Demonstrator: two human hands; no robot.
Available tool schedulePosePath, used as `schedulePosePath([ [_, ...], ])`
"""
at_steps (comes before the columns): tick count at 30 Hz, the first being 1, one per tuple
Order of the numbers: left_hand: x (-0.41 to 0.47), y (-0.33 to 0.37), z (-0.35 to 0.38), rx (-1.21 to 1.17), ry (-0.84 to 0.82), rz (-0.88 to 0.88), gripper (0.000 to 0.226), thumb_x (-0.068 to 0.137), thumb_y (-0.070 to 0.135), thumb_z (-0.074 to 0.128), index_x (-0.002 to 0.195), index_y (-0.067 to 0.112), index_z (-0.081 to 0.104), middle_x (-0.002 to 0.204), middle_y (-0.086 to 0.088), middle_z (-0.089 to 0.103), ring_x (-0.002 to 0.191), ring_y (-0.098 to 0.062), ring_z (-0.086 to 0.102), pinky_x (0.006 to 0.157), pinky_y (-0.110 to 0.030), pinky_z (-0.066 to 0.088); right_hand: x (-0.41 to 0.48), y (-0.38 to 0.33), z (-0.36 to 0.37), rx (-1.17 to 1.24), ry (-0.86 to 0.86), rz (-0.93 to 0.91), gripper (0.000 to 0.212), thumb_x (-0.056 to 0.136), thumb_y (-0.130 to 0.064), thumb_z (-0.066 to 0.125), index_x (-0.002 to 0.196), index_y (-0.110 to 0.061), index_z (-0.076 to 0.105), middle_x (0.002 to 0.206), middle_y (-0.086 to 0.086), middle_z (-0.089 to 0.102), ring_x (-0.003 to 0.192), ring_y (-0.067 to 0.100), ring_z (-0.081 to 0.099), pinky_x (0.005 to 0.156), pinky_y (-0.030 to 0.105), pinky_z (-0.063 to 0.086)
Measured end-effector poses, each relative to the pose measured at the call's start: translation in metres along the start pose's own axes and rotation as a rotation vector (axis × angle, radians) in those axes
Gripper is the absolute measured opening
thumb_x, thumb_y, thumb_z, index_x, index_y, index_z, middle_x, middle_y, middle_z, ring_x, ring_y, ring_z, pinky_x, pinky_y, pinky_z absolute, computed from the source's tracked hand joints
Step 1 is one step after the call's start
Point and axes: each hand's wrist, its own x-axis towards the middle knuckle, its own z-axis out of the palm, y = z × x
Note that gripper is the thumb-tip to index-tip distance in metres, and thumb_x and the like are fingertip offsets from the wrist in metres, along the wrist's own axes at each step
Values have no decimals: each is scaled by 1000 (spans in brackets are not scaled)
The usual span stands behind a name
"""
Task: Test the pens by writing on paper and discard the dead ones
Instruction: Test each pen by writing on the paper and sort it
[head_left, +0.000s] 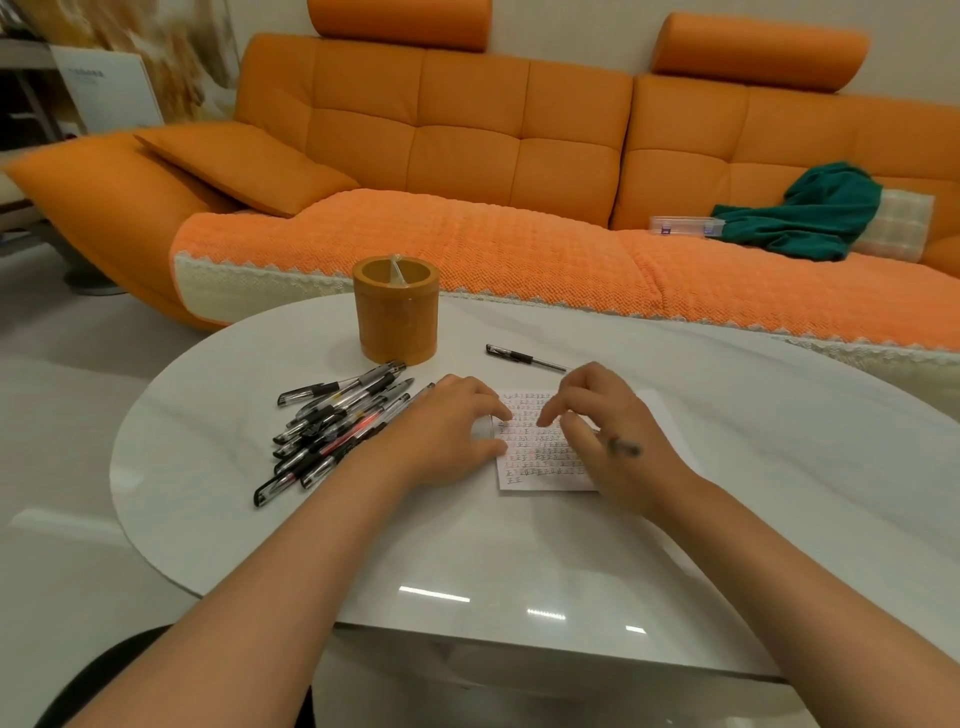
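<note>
A small sheet of paper (540, 460), covered in rows of written marks, lies on the white table (519, 561). My left hand (447, 441) rests on the sheet's left edge and holds it down with its fingertips. My right hand (602, 431) is over the right part of the sheet, its fingers curled round a dark pen (623, 447). Only the pen's back end shows above the hand; its tip is hidden. A pile of several black and red pens (337, 426) lies left of my left hand. One black pen (524, 357) lies alone beyond the paper.
An orange round pen holder (397, 309) stands at the table's far side, with something clear inside. Behind the table runs an orange sofa (467, 156) with a green cloth (810, 213) and a clear plastic box (683, 226) on it.
</note>
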Motion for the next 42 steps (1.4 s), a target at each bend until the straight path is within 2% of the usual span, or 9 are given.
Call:
schedulePosePath([
  [3, -8, -3, -12, 97, 118, -68, 34, 96, 37, 60, 129, 37, 59, 135, 10, 51, 128, -13, 37, 108, -39, 35, 4, -1, -1, -157, -123, -18, 45, 77, 9, 50, 105, -24, 64, 107, -13, 46, 90, 8, 48, 68, 13, 36],
  [5, -16, -6, -20, 207, 198, -111, 30, 96, 36, 60, 125, 36, 61, 126, 10, 56, 118, -14, 43, 99, -35, 38, 6, -5, 1, -274, -155, -11, 45, 82, 5, 52, 112, -27, 60, 106, -16, 45, 78, 5, 49, 61, 24, 36],
  [10, -35, -13, -28, 320, 259, -256, 22, 92, 46, 60, 111, 35, 64, 104, 10, 63, 98, -14, 54, 76, -32, 49, 10, -15, 8, -423, -181, 77, 15, 92, -50, 59, 98, -36, 58, 91, -15, 59, 79, 11, 57, 66, 31, 44],
  [15, -40, -19, -25, 304, 234, -288, 22, 88, 49, 61, 106, 37, 67, 99, 13, 66, 95, -11, 59, 73, -29, 52, 15, -23, 22, -483, -153, 165, 69, 77, -82, 47, 56, -17, 41, 54, -1, 47, 54, 12, 45, 52, 33, 31],
  [21, -33, -19, -25, 284, 220, -267, 21, 88, 51, 61, 101, 36, 66, 95, 13, 67, 93, -11, 59, 75, -30, 52, 21, -29, 36, -501, -152, 215, 59, 83, -66, 48, 56, -17, 30, 53, 1, 30, 53, 18, 33, 53, 33, 24],
  [28, -28, -24, -27, 158, 115, -277, 16, 87, 50, 62, 90, 35, 59, 94, 13, 64, 92, -10, 58, 72, -29, 47, 33, -21, 43, -450, -152, 251, 54, 88, -76, 39, 78, -23, 44, 67, -4, 58, 65, 13, 52, 58, 35, 37],
  [32, -26, -28, -26, 128, 108, -265, 7, 91, 42, 59, 92, 35, 61, 98, 13, 65, 93, -10, 59, 68, -28, 42, 56, -6, 48, -405, -124, 259, 24, 102, -45, 42, 105, -26, 55, 99, -5, 64, 87, 18, 59, 67, 34, 41],
  [35, -26, -30, -28, 104, 118, -268, 5, 93, 39, 58, 93, 36, 62, 99, 13, 65, 94, -10, 59, 68, -29, 43, 79, 11, 55, -344, -126, 250, 26, 103, -21, 44, 123, -18, 59, 122, 3, 52, 108, 24, 54, 84, 33, 44],
  [42, -23, -31, -27, 152, 112, -247, 15, 87, 49, 64, 93, 36, 66, 94, 13, 64, 92, -10, 59, 67, -27, 42, 114, 35, 62, -469, -135, 235, 30, 102, -13, 47, 127, -16, 64, 121, 9, 54, 116, 31, 48, 97, 42, 43],
])
